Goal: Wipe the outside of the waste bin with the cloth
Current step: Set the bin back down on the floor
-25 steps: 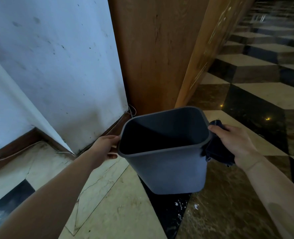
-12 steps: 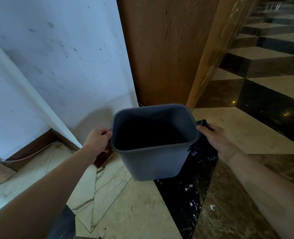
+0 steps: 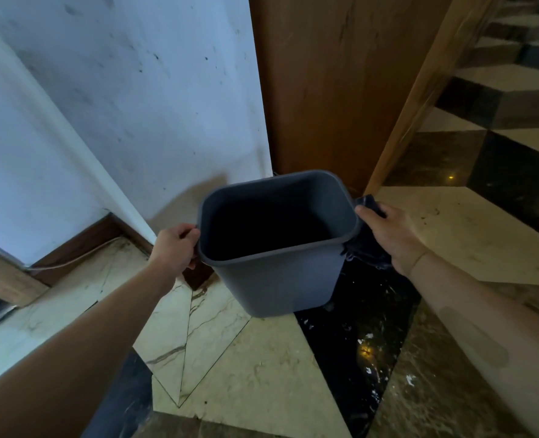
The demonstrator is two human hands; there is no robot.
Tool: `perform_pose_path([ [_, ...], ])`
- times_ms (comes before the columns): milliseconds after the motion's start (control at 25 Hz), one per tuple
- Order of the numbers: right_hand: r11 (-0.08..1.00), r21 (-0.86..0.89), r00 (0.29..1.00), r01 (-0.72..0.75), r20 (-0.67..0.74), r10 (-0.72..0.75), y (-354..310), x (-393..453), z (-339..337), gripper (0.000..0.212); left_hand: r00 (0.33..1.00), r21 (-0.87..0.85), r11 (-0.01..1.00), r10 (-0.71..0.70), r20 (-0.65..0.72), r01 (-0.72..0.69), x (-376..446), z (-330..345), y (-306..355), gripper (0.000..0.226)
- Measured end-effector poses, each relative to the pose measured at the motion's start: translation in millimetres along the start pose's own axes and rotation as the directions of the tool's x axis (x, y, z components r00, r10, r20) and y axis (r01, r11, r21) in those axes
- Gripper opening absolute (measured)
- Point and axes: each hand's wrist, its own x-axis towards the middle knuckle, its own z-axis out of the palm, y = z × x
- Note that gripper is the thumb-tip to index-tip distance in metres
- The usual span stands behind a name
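A grey plastic waste bin (image 3: 281,281) is in the middle of the view, upright and empty, low over the marble floor near a wall corner. My left hand (image 3: 175,248) grips its left rim. My right hand (image 3: 388,233) holds a dark cloth (image 3: 364,249) pressed against the bin's right outer side, thumb at the rim. Most of the cloth is hidden behind my hand and the bin.
A scuffed white wall (image 3: 129,105) with a dark skirting board (image 3: 85,245) stands to the left. A wooden panel (image 3: 331,83) rises right behind the bin. Patterned marble floor (image 3: 252,374) spreads in front and to the right.
The bin has moved away from me, closer to the wall corner and wooden panel, and lower toward the floor. Both hands kept their holds.
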Motion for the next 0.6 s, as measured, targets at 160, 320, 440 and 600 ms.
perform_pose_path([
  [160, 1.0, 0.021, 1.0, 0.023, -0.005, -0.023, 3.7, -3.8, 1.2, 0.01, 1.0, 0.002, 1.0, -0.003, -0.007, 0.004, 1.0, 0.0, -7.4, 0.019],
  [320, 0.999, 0.016, 0.999, 0.041, -0.025, -0.041, 5.0, -12.8, -0.8, 0.012, 1.0, 0.0, 1.0, 0.003, -0.012, -0.003, 0.4, -1.1, -9.9, 0.019],
  [440, 0.999, -0.024, 0.985, 0.045, -0.166, -0.049, -5.4, -22.6, -8.3, 0.019, 0.999, 0.068, 0.997, -0.034, 0.01, 0.033, 0.3, -2.9, -4.8, 0.024],
  [600, 0.969, 0.239, 0.976, 0.063, -0.218, -0.01, -38.9, -34.5, -23.0, 0.01, 0.99, 0.382, 0.924, 0.034, -0.138, 0.022, -8.1, -4.8, 21.9, 0.039],
])
